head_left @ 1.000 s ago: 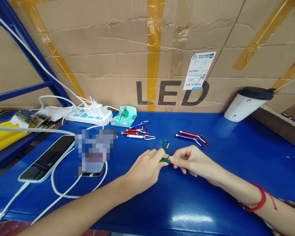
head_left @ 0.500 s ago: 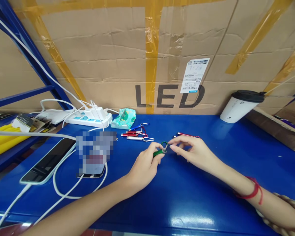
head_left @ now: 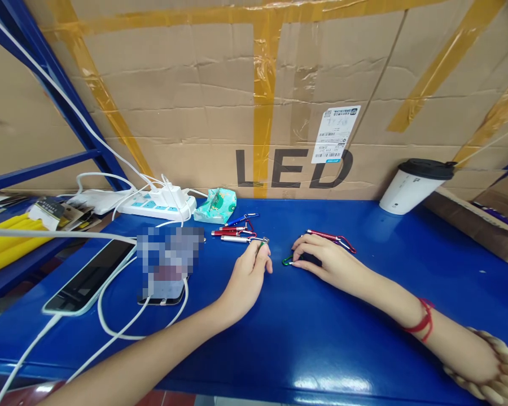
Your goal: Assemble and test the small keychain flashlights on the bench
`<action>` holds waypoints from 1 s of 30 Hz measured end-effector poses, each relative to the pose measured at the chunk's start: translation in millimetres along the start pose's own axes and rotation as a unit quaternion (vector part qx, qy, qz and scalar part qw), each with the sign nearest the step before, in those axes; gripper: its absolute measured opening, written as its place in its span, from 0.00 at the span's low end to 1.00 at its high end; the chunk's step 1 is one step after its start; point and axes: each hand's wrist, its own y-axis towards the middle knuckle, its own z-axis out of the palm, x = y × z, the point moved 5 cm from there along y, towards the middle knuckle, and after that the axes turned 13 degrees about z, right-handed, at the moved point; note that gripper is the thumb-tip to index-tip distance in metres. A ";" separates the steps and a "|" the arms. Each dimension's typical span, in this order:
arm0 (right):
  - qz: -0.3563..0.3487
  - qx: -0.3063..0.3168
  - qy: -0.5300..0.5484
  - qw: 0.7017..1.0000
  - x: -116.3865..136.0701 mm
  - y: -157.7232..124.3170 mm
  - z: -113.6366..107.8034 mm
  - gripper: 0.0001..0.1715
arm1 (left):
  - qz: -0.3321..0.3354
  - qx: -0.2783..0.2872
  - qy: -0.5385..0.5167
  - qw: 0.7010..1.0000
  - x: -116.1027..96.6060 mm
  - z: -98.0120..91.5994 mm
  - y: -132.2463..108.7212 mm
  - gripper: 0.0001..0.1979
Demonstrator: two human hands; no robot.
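Over blue table (head_left: 279, 352), left hand (head_left: 246, 279) closed round green tube (head_left: 261, 245), mostly hidden in grip, metal end (head_left: 266, 241) showing at top; right hand (head_left: 331, 259) at 3 o'clock from it, pinching green carabiner (head_left: 287, 261) by near end; silver penlight (head_left: 234, 239) at 11 o'clock from left hand, red penlights (head_left: 227, 233) and blue penlight (head_left: 240, 219) just beyond; another red penlight (head_left: 322, 233) at 12 o'clock from right hand, partly covered; white cup (head_left: 408, 193) farther out, 2 o'clock

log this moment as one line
left grip: holds green tube, mostly hidden | right grip: at green clip | beyond left grip: silver tube | beyond right grip: red tube
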 end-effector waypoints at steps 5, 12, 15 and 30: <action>0.019 -0.004 -0.008 1.000 -0.7 -2.1 1.0 0.23 | -0.015 -0.003 0.012 1.000 -1.7 -0.1 -1.3 0.17; 0.009 -0.028 0.048 0.998 4.6 -5.1 -3.3 0.23 | -0.026 0.062 0.060 0.996 -11.7 6.6 -3.1 0.13; -0.009 -0.045 0.064 0.997 12.7 -7.7 -7.2 0.22 | -0.003 0.082 0.042 0.996 -12.5 10.1 -3.2 0.11; -0.103 -0.031 -0.003 0.994 26.3 -17.7 -7.7 0.23 | 0.035 0.078 -0.001 0.996 -12.2 12.1 -4.2 0.08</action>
